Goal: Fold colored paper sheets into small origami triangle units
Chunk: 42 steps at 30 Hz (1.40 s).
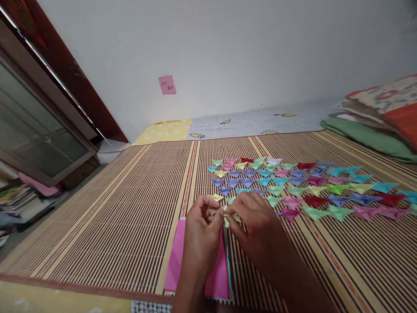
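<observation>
My left hand [203,230] and my right hand [252,217] meet near the middle, both pinching a small pale yellow-green folded paper [227,219]. Part of the paper is hidden by the fingers. Under my left hand and wrist lies a stack of pink paper sheets [218,278] with a blue edge showing on its right side. Beyond and to the right of my hands, small folded paper pieces [316,201] in many colours stand in rows.
A striped bamboo mat [107,217] lies beneath everything. Folded green cloth [368,137] and a patterned red cushion [394,102] are at the right back. A pink note [167,84] is on the wall. A glass-fronted cabinet [35,126] stands at the left.
</observation>
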Available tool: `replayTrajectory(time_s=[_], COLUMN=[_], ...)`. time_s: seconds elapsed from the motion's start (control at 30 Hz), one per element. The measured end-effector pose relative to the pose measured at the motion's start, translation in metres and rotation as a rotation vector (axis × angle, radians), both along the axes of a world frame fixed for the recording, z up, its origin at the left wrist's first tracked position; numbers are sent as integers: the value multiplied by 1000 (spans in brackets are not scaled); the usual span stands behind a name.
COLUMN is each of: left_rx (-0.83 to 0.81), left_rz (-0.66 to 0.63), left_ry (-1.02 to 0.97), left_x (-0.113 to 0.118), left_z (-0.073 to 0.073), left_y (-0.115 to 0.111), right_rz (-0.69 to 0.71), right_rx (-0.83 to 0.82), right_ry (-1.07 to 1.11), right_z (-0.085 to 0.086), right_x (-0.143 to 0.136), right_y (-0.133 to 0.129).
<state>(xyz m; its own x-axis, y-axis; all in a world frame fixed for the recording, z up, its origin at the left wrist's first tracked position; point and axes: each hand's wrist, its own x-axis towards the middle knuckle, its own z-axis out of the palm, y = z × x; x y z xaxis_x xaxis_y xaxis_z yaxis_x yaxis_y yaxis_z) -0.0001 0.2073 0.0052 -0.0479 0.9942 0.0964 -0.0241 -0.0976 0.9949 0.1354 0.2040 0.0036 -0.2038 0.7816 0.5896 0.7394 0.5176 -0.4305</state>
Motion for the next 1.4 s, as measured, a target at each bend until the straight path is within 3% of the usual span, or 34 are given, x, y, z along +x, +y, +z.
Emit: replayTrajectory(time_s=[0.1,0.27,0.4,0.7,0.93,1.27,1.4], left_rx=[34,236,213,191,299,410,429], left_rz=[15,-16,-41,-46,-33,3,2], left_ry=[96,384,520,470,458,570,546], left_x=[2,3,3,0,1,7,9], left_z=[1,6,8,7,9,8,5], left_y=[-2,-4,-4,-3,-3,-4,-3], right_rz=[-2,-34,-53,97,90,-117,-115], right_rx=[16,50,44,27,24,-170,-282], right_ry=[-30,-70,-79,-31,72,270,312], right_z=[3,4,2,2,8,1,1], right_x=[0,1,2,12,18,11,11], right_y=[-2,-2,-2,4,2,4,6])
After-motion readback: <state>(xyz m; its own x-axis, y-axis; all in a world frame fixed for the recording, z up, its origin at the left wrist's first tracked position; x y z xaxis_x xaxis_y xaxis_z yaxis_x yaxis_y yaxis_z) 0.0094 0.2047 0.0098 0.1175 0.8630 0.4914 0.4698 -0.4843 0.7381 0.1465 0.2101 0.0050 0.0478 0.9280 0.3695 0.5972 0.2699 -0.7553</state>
